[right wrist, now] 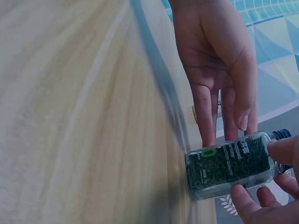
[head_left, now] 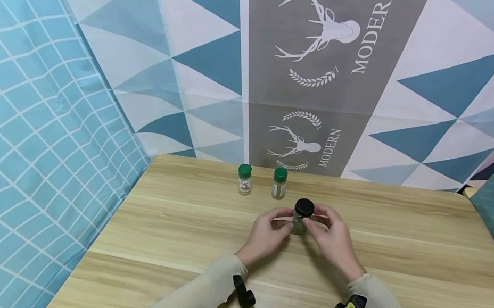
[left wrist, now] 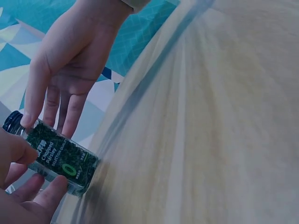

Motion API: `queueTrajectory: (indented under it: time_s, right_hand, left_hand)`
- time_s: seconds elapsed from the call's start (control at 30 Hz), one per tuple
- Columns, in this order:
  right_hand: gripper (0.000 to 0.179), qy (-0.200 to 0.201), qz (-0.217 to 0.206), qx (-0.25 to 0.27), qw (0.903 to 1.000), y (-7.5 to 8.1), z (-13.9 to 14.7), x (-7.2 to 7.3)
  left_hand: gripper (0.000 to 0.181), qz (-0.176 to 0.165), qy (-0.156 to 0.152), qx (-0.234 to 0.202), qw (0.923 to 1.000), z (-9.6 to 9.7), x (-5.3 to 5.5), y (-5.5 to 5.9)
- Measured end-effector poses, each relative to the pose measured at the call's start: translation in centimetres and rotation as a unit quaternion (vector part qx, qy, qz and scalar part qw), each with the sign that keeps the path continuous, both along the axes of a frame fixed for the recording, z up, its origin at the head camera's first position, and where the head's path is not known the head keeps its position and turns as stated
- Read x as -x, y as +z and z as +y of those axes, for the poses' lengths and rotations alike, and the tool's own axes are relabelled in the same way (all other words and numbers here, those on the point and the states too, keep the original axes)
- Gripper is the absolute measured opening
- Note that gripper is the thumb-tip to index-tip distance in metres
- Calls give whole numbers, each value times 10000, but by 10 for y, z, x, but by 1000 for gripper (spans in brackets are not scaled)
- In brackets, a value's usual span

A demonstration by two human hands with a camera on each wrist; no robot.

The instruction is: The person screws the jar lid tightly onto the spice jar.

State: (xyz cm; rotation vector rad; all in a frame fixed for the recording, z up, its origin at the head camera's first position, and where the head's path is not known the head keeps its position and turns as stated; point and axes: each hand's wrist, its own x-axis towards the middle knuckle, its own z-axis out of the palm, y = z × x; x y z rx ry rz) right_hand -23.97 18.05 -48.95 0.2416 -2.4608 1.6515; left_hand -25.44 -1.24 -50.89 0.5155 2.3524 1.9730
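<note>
A clear spice jar point(head_left: 302, 217) with a black lid stands upright on the wooden table, between both hands. In the left wrist view, the label on the spice jar point(left wrist: 60, 156) reads "Chopped Parsley" and dark green flakes fill it. My left hand point(head_left: 265, 232) holds the jar from its left side, thumb and fingers against the glass. From the right, my right hand point(head_left: 334, 240) grips the same jar, its thumb in front near the shoulder and fingers round behind. The right wrist view shows the spice jar point(right wrist: 233, 163) between both sets of fingers.
Two small green-capped spice bottles stand farther back, a left one point(head_left: 245, 179) and a right one point(head_left: 279, 183). Behind the wooden table point(head_left: 194, 242) hangs a patterned cloth point(head_left: 184, 58) with deer prints. A blue checked cloth point(head_left: 16, 112) hangs at the left.
</note>
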Motion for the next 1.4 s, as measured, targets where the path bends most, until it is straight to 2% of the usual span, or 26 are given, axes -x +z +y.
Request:
queueTrajectory:
  time_s: [0.17,0.43,0.8,1.07,1.4]
  right_hand:
    - [48,-132,30,-20,9999,-1,1,7]
    - [47,-166,-16,43,9999,-1,1,16]
    - [43,-195,-20,132,9997,-1,2,27]
    - [48,-366,-54,123,9992,0,0,34]
    - [47,-422,-120,69,9990,0,0,44]
  left_hand:
    - [34,146,151,19,9998,7,6,-1]
    - [36,64,313,-109,9994,14,14,-4]
    - [41,130,455,-126,9988,25,24,-4]
    - [37,161,800,-67,9966,34,33,-4]
    - [36,137,911,-159,9956,41,42,-5]
